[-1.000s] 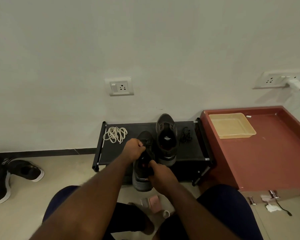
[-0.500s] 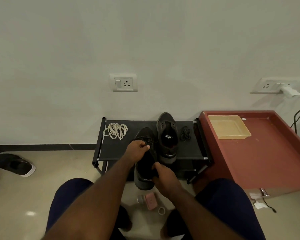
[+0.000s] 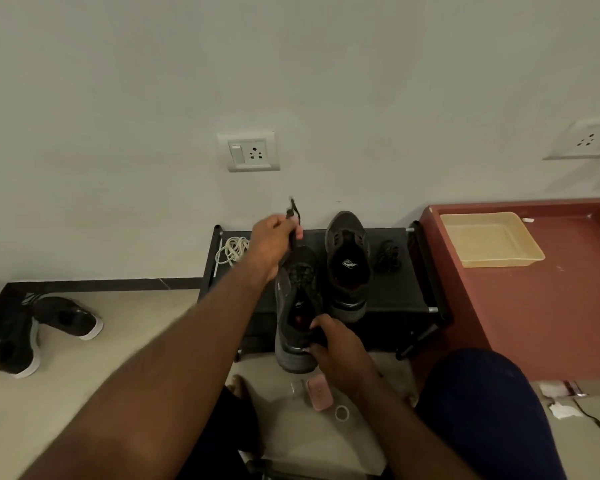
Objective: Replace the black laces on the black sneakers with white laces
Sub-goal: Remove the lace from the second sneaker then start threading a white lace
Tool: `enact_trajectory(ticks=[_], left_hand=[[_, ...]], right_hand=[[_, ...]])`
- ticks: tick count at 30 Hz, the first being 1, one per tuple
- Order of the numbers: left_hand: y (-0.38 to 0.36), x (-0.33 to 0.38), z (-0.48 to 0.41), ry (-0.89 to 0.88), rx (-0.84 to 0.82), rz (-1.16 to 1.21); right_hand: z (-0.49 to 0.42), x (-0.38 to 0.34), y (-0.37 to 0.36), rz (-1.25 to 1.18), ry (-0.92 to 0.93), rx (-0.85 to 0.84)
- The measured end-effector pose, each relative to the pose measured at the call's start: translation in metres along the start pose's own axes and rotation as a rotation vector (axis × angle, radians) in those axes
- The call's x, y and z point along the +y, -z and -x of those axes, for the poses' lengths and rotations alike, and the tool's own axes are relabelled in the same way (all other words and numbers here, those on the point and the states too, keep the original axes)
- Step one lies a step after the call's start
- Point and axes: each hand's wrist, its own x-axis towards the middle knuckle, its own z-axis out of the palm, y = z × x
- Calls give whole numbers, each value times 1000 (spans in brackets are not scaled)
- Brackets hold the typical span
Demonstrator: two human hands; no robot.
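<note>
Raised from the eyelets, where it was seen half a second ago, the left hand is now held up beyond the toe of the sneaker. A black lace is drawn up with it, pinched in curled fingers, and its ends stand above the fist against the wall. The lace is thus judged to be pulled partly free of the upper eyelets, though crossings are still made out lower on the tongue, so unlacing of this shoe is probably not finished. The heel is gripped by the right hand, fingers curled round the collar, and the sneaker is kept tilted, toe on the rack and heel out past its front edge. The hands are well apart, with the shoe stretched between them. A second sneaker is stood just beside it on the rack and appears already unlaced, with a dark lace bundle lying near it on the right. White laces are coiled on the rack's left end, just beside the left wrist and not yet touched.
</note>
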Motion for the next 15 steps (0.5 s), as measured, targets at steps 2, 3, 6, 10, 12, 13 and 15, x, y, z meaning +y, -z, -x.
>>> enact_trajectory(ticks=[2,3,6,10,12,13,15], left_hand=[[2,21,-1,-61,6,-25],[4,29,-1,-93,8,-56],[10,45,2,-141,28,-61],[11,61,9,-173,54,-27],[11,61,9,-199,37,-112],[12,59,9,-211,30,-263],[19,48,11,-175,8,-727]], right_hand=[[-3,-3,0,-24,-6,11],[-5,-4,1,-34,-10,18],[-6,-6,1,-36,-14,26],[2,-6,-1,-34,-21,13],[3,-8,-1,-26,-18,12],[4,-9,-1,-27,-19,13],[7,-12,0,-34,-30,19]])
